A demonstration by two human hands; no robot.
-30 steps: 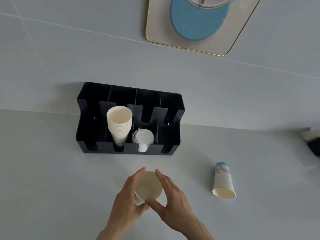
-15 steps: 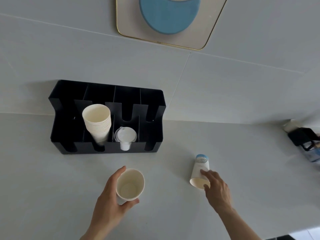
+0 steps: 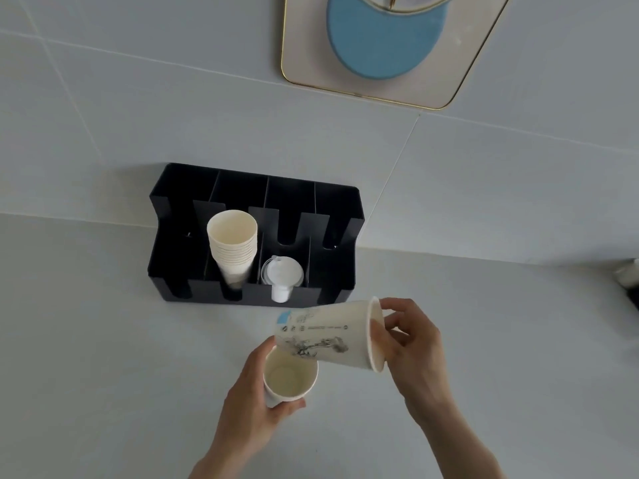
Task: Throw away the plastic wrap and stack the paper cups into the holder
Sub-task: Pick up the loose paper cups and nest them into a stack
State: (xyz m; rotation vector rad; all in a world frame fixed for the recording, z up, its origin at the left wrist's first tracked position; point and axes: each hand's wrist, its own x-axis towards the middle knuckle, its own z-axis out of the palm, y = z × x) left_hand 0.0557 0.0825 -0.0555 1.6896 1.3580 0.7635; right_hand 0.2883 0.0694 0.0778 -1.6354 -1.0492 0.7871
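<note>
Lower centre of the frame: two bare hands bring two paper cups together above the pale bench [image 3: 103, 357].
Left hand: the left hand [image 3: 252, 406] is curled around an upright cup [image 3: 290, 378], its grip closed on the wall just under the rim, the open mouth facing up.
Right hand: the right hand [image 3: 411, 347] pinches the rim end of a printed cup [image 3: 328, 337], fingers spread at the mouth and partly hidden behind it.
Key relation: the printed cup lies nearly on its side, long axis running from rim at right to base at left; the base hangs just over the far edge of the upright cup's mouth, overlapping it in view. Contact cannot be told.
Coming move, as judged: the printed cup needs tipping base-down and lining up with the mouth below before it can nest; the right hand does the turning.
Holder: the black holder [image 3: 345, 216] sits against the wall in the middle of the frame, beyond both hands, a cup stack [image 3: 232, 250] in its second slot from the left and a white lid [image 3: 281, 274] in the third.
Plastic wrap: none visible.
</note>
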